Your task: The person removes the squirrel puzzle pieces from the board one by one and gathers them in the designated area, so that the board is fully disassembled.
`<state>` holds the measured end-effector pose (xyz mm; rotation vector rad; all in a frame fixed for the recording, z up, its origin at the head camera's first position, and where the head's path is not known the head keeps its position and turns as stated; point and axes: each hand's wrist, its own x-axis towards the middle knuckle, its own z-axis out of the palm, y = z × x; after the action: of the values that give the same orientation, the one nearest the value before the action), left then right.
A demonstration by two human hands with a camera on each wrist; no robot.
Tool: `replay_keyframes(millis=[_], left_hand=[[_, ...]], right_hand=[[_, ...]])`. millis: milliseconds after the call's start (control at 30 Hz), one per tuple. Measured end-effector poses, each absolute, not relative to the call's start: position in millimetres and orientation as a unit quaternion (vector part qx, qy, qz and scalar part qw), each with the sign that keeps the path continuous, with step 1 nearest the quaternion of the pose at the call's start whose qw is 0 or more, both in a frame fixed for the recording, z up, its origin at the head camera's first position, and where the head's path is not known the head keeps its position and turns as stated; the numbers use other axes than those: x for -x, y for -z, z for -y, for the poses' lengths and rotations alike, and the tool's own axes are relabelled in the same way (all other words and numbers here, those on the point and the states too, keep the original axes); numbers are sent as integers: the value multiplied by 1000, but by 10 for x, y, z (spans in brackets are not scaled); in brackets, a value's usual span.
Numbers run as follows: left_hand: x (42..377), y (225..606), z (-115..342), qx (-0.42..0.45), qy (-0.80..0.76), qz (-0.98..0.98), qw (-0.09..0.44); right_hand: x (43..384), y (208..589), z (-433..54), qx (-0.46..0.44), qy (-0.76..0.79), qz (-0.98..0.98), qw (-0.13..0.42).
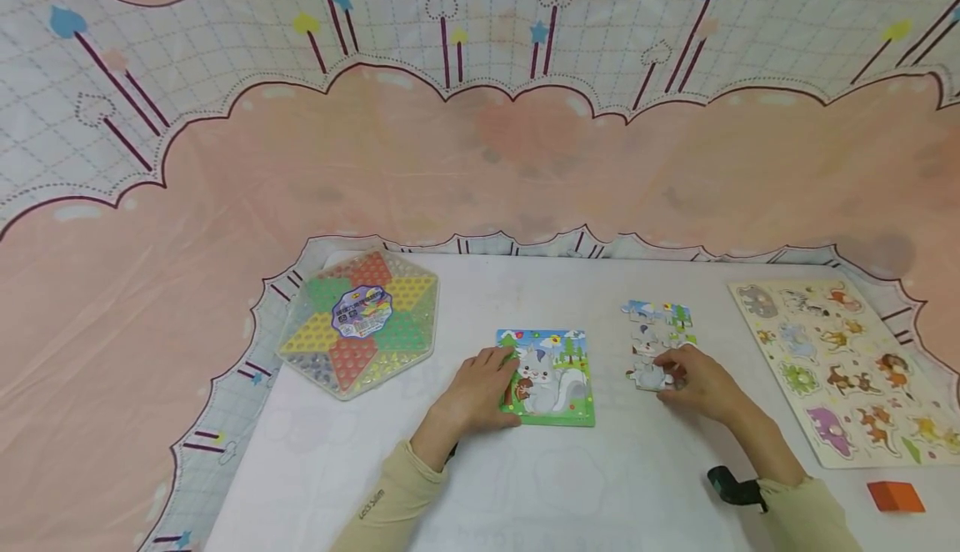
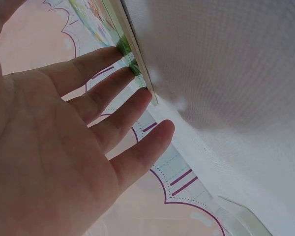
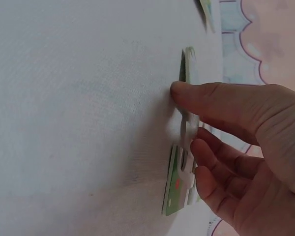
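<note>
My left hand [image 1: 476,389] rests at the left edge of a square squirrel picture puzzle [image 1: 558,385]. Nearly straight fingers [image 2: 123,115] touch the side of its thin board in the left wrist view. To the right, several loose jigsaw pieces [image 1: 645,339] lie grouped on the table. My right hand [image 1: 705,381] pinches a jigsaw piece [image 1: 651,375] at the group's near end, between thumb and fingertips. In the right wrist view that piece [image 3: 191,61] shows edge-on, with a green piece [image 3: 173,194] beside it; the fingers partly hide both.
A hexagonal multicoloured game board [image 1: 360,327] lies at the left. At the right lies a wooden animal puzzle board [image 1: 851,373], with an orange block [image 1: 896,496] near its front edge. A patterned drape [image 1: 465,168] hangs behind the white table [image 1: 600,485].
</note>
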<state>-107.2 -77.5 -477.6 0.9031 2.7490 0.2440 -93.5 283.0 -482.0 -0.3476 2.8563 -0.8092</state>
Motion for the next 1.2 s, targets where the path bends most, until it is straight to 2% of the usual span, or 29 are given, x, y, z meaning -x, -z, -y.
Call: replay_keyframes(millis=[200,433,600,767,967,1200], left_hand=[[1075,4772,783,-315,-77,-939,112],[1093,4798,797,-320,-81,-939,99],[1095,4803,795,-318,-86,-938,106],[1090,4795,796,-316,-85,-939,109],[1084,4787,815,-314,-87,-939,110],[1081,4752,832,-309,-87,-941,110]], right_hand=[[943,4792,-2819,113,266,-954,73],[962,4819,-2634,116,283,-952,-11],[1001,4860,-2359,120,307,-944,-29],[1065,4870,-1978,128,315,-940,-24],[1145,4882,-1497,147,305,-941,9],[1237,4899,-1172,139,301,-943,39]])
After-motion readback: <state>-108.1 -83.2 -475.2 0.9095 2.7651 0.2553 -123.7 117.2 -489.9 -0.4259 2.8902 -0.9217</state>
